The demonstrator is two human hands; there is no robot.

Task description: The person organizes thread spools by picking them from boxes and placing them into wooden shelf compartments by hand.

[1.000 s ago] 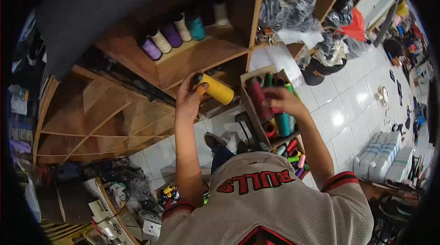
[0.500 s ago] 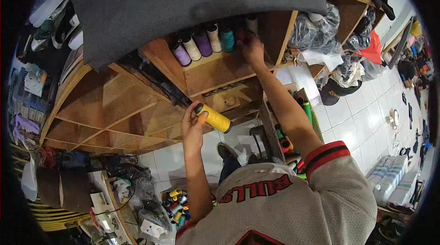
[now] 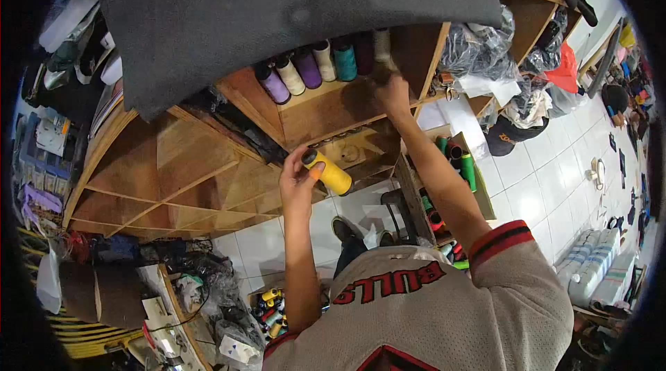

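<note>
Yellow thread fills a large spool (image 3: 333, 176) that my left hand (image 3: 298, 187) grips near its dark end, in front of the shelf. My right hand (image 3: 393, 97) is inside the shelf compartment (image 3: 326, 108), just below a greyish-beige thread spool (image 3: 381, 45). Shadow hides its fingers, so I cannot tell whether they hold anything. Left of it, upright in a row, stand a dark maroon spool (image 3: 363, 54), a teal spool (image 3: 345, 62), a cream spool (image 3: 324, 62), a purple spool (image 3: 307, 69), another cream spool (image 3: 290, 76) and a lilac spool (image 3: 273, 85).
Dark grey fabric (image 3: 298, 3) hangs over the shelf top. Lower wooden compartments (image 3: 187, 156) extend left. A wooden box of thread spools (image 3: 454, 156) is under my right forearm, and a bin of small spools (image 3: 272, 312) is near my left elbow. Plastic bags (image 3: 479, 45) lie at right.
My right hand has drawn back from beside the maroon spool, toward me and slightly right. The left hand, still gripping the yellow spool, has shifted slightly right.
</note>
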